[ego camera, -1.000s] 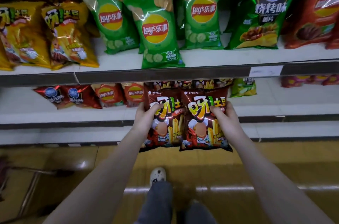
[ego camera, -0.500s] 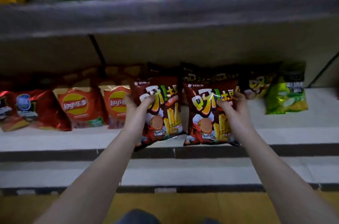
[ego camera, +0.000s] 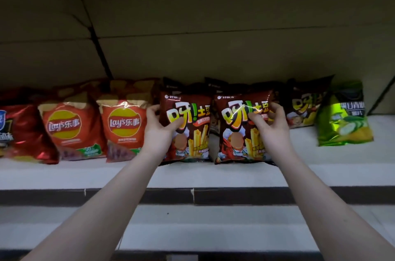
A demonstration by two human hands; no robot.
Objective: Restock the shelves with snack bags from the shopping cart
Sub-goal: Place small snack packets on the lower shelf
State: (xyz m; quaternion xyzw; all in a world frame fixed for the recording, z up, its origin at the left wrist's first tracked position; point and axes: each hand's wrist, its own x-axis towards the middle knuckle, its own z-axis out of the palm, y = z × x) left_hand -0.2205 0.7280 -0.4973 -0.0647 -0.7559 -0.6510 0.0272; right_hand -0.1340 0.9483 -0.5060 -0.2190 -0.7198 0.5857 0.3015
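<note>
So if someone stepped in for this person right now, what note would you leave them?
Left hand: grips the left fries bag by its left edge.
Right hand: grips the right fries bag by its right edge.
Both bags stand upright on the shelf, in front of matching dark bags.
Done: both set in place.
Left: let go, fetch more; the cart is out of view.

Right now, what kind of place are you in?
Probably a shop's snack aisle: orange Lay's bags and brown snack bags stand facing out on a long white shelf with a dark label rail.
</note>
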